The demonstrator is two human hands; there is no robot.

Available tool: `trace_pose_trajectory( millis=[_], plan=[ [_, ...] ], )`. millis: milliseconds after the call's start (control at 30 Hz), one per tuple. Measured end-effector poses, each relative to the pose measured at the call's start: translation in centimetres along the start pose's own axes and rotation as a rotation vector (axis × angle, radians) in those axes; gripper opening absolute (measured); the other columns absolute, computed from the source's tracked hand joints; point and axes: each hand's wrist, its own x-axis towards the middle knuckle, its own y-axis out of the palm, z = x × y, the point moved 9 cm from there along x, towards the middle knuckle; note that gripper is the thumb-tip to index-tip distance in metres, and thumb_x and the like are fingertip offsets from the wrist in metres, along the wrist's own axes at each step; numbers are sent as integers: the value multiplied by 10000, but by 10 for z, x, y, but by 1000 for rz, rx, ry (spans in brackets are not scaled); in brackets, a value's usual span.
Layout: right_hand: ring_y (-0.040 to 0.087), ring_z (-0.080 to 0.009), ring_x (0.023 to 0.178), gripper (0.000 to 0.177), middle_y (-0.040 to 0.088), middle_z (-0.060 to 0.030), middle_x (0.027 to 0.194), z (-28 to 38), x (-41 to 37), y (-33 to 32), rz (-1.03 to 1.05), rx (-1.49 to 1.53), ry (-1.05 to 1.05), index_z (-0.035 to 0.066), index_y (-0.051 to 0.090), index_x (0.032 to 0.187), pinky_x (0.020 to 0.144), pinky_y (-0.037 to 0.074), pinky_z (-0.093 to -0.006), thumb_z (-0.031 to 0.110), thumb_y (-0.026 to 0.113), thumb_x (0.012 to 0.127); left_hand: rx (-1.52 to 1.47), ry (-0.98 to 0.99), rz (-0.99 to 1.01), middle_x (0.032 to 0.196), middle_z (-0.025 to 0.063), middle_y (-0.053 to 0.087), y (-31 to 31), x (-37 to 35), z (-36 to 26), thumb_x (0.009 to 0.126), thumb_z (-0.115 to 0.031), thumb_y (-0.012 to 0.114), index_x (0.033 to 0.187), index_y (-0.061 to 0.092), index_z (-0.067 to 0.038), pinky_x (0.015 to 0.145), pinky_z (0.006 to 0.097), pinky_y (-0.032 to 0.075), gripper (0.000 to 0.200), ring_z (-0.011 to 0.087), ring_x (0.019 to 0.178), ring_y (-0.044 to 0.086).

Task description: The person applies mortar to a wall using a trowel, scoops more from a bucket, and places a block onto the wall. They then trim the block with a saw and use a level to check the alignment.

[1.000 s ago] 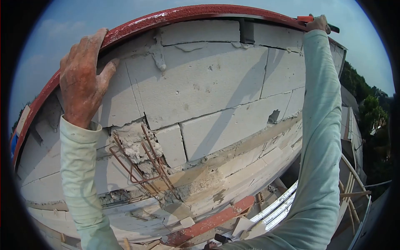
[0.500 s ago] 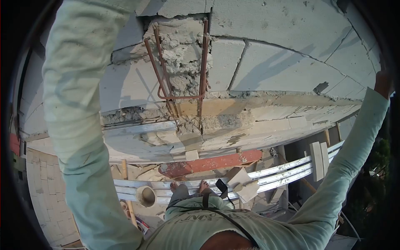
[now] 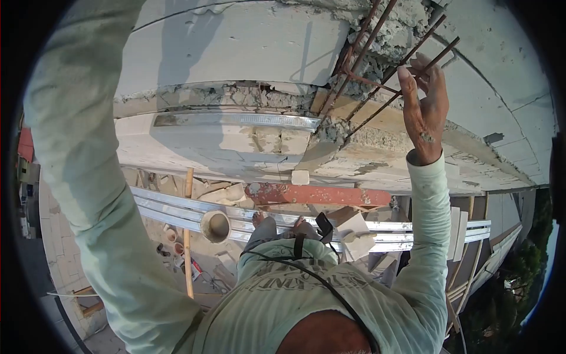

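My right hand (image 3: 427,109) is raised at the upper right, beside the brown steel bars (image 3: 377,35) that stick out of broken concrete (image 3: 407,20). Its thumb and fingers are apart, and one bar passes across the fingertips; no firm grip shows. My left arm, in a pale green sleeve (image 3: 88,165), reaches up along the left side, and the left hand lies beyond the top edge. Between the arms is a pale block wall (image 3: 247,47) with a shiny metal strip (image 3: 236,120) along its ledge.
Below, my bare feet (image 3: 258,218) stand on long metal channels (image 3: 177,213). A mortar-stained bucket (image 3: 216,226) is left of them. A red beam (image 3: 318,194) lies along the wall's foot. Pale block pieces (image 3: 355,236) sit to the right, and a wooden pole (image 3: 188,236) stands at left.
My right hand has come inward from the far right edge to the steel bars. The view has shifted, so the bars now appear farther right. My left arm is still raised.
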Motion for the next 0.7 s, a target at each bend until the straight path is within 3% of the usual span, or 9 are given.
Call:
trace_pose_trajectory(
  millis=[100,167,267,333,400,467,533,600,700],
  plan=[
    [644,-244,867,234,631,-143,939,7,-4,6,-97,-138,-47,-13,566,1045,736,537,-358,187,606,930,-57,-124,18,1234,147,591,-43,-93,34,789,24,692,1248,522,16,1019,428,411,490,264,1166,547],
    [642,-229,862,226,631,-135,939,0,-7,13,-108,-89,-6,-6,573,1044,722,538,-349,187,607,930,-108,-233,51,1236,149,591,-65,-175,38,787,36,690,1243,524,21,1020,427,411,485,264,1170,546],
    [632,-187,858,204,627,-116,967,-11,-10,10,-132,-59,106,12,592,1052,700,538,-316,176,603,932,122,-444,112,1294,220,545,-87,-267,16,823,67,652,1201,544,61,1051,461,378,393,335,1238,494],
    [626,-174,862,198,625,-110,1005,-7,-13,12,-186,22,100,10,598,1067,681,534,-290,164,583,943,156,-781,201,1293,202,552,-106,-375,31,885,-46,636,1245,540,63,1023,388,390,388,300,1210,517],
    [621,-177,878,216,620,-121,1039,-5,-14,15,-151,-58,142,-18,593,1079,690,545,-290,157,554,957,221,-1022,317,1300,205,542,-126,-481,20,885,-69,631,1223,551,51,1010,402,395,368,326,1214,511],
    [618,-188,885,229,613,-139,1056,-4,-18,16,-286,35,195,-46,587,1079,732,558,-307,143,525,965,208,-1317,383,1293,199,549,-149,-597,-7,879,-81,623,1227,553,41,993,400,406,375,327,1196,523],
    [614,-199,903,246,605,-165,1064,-5,-18,18,-294,-5,216,-74,575,1086,777,564,-321,127,510,961,205,-1781,413,1252,201,575,-165,-677,-49,845,-69,630,1231,562,19,968,407,424,401,333,1149,550],
    [614,-212,929,248,603,-180,1064,3,-19,20,-293,-33,207,-90,570,1086,801,562,-325,111,504,956,156,-1698,632,1176,202,611,-179,-767,-90,802,-82,653,1196,589,-4,941,413,444,407,349,1094,574],
    [619,-233,961,275,598,-184,1097,12,-19,24,-283,-46,203,-104,570,1094,812,572,-334,114,478,955,82,-1740,822,1106,205,633,-179,-813,-143,745,-135,707,1144,611,-15,928,413,458,428,368,1061,586]
  ],
)
